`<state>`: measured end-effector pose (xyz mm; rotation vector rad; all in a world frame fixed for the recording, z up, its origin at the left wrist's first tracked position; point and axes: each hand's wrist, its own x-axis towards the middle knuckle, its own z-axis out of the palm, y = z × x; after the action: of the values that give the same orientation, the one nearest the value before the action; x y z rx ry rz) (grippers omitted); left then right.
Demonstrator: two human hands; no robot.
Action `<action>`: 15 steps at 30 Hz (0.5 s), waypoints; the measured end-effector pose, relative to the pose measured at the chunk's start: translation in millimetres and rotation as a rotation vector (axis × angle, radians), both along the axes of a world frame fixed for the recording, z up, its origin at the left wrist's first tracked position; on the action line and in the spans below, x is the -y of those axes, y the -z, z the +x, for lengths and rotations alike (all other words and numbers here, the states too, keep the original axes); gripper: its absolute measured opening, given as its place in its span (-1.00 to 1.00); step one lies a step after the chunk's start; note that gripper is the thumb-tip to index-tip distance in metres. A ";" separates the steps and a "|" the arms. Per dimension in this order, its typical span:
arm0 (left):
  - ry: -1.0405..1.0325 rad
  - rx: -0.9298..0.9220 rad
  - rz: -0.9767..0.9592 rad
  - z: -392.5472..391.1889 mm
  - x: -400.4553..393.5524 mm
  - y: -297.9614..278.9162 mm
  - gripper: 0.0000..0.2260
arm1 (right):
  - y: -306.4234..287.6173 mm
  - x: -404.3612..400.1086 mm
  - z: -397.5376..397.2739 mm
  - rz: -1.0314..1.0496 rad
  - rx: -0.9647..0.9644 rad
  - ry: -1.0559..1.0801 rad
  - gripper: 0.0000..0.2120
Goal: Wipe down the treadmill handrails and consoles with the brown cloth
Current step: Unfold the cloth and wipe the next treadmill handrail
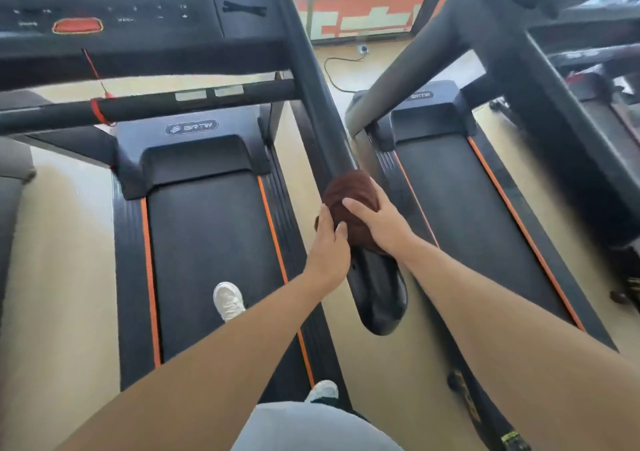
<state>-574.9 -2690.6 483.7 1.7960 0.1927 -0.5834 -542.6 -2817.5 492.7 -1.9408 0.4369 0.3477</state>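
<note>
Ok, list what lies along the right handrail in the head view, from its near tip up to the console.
Bare rounded handrail tip → left hand → brown cloth under the right hand → bare handrail stretch → console.

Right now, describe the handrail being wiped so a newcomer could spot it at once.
Start at the treadmill the person stands on, with the red button on its console. Its right handrail slopes down toward the viewer between the two belts. Only this rail has the brown cloth bunched on it, under both hands.

white shoe (228, 301) on running belt (214, 243) | second white shoe (322, 391) nearer camera than belt | wall socket (362, 48) with black cable (332, 73) on floor far beyond belt
</note>
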 end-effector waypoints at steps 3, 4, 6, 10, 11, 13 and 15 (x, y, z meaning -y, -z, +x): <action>-0.069 -0.039 -0.173 -41.0 6.4 2.5 -0.52 | -4.9 1.2 -43.3 -0.158 0.090 -0.068 -0.35; -0.095 -0.054 -0.241 -51.3 7.9 4.1 -0.53 | -4.7 1.4 -52.3 -0.223 0.131 -0.121 -0.39; -0.145 -0.090 -0.337 -64.6 10.7 10.0 -0.53 | -0.9 0.7 -56.6 -0.415 0.203 -0.266 -0.42; -0.194 -0.161 -0.420 -62.5 13.4 17.2 -0.55 | 7.7 -2.6 -36.4 -0.779 0.344 -0.560 -0.44; -0.202 -0.168 -0.422 -58.1 13.0 19.2 -0.55 | 9.5 -4.1 -29.1 -0.833 0.355 -0.586 -0.44; -0.224 -0.183 -0.410 -43.6 10.2 23.5 -0.55 | 10.8 -7.7 -9.4 -0.880 0.379 -0.608 -0.44; -0.225 -0.190 -0.429 -23.9 7.3 28.7 -0.56 | 8.1 -12.3 17.3 -0.862 0.388 -0.620 -0.43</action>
<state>-598.7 -2697.9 455.1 1.2848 0.3658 -0.5833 -525.3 -2805.1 484.6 -2.8985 -0.3612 0.1623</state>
